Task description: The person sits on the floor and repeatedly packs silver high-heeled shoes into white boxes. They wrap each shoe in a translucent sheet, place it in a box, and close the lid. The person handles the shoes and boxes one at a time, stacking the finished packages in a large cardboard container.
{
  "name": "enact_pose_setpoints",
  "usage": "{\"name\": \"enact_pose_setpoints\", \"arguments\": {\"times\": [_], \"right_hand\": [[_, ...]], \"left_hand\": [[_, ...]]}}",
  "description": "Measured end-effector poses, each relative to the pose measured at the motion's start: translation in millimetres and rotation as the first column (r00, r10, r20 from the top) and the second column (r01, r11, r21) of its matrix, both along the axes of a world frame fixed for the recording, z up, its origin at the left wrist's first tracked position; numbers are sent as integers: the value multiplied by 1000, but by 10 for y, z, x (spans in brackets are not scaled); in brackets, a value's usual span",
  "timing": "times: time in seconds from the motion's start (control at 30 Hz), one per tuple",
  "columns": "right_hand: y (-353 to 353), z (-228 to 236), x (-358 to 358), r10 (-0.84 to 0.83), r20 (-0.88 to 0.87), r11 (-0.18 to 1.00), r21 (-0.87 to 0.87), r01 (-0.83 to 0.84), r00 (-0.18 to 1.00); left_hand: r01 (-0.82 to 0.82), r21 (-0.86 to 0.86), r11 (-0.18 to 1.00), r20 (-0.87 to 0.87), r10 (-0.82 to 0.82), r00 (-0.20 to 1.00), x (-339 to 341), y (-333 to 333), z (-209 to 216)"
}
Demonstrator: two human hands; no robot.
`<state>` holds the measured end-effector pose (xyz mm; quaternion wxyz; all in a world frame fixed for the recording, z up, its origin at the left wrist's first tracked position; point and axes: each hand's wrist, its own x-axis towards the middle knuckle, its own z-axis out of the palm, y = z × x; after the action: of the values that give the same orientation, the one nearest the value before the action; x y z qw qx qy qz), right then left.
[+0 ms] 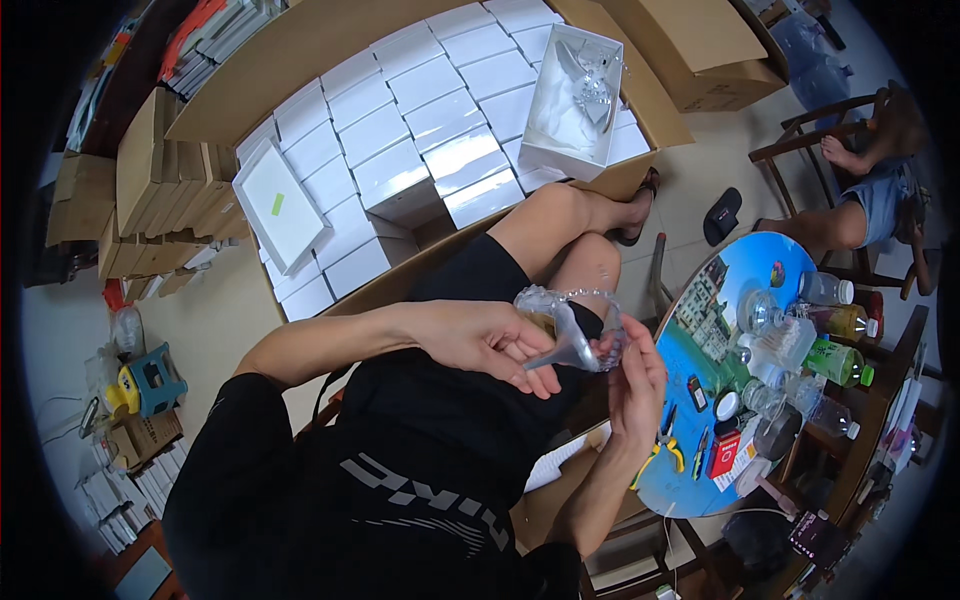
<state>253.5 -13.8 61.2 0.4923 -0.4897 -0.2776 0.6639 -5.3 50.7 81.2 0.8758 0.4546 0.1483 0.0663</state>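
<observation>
Large carton (290, 65) of white boxes (455, 115) ahead, black shorts (470, 270) below, clear glass-like ornament (572, 345) held up over them.

My left hand (480, 342) is half closed under its smooth, tapering end; my right hand (637, 378) grips the far side with its fingertips. I judge it light, stiff, slick and easily chipped, though I can't tell glass from plastic. I'd hold the smooth body and keep pressure off the beaded rim (592, 293).

Bright light, dark bowed edges
</observation>
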Motion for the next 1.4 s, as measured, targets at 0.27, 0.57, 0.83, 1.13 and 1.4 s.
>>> {"name": "enact_pose_setpoints", "arguments": {"times": [0.27,0.57,0.83,1.13,1.4], "right_hand": [[-200,154,-35,168,194,974,-184,-132,967],[-123,-423,-612,329,108,910,-301,-285,938],[-556,-609,11,155,106,963,-236,-127,982],[74,140,-706,-511,856,776,499,-386,79],[-287,242,-728,-439,767,615,636,-466,468]], "left_hand": [[-166,56,985,-192,173,966,-218,-455,-925],[-304,117,945,-625,308,717,-136,-480,-723],[-688,211,694,-313,715,625,-287,-737,-718],[-503,724,472,24,712,702,-166,-722,-628],[-433,887,160,179,744,643,-194,-580,-558]]}}
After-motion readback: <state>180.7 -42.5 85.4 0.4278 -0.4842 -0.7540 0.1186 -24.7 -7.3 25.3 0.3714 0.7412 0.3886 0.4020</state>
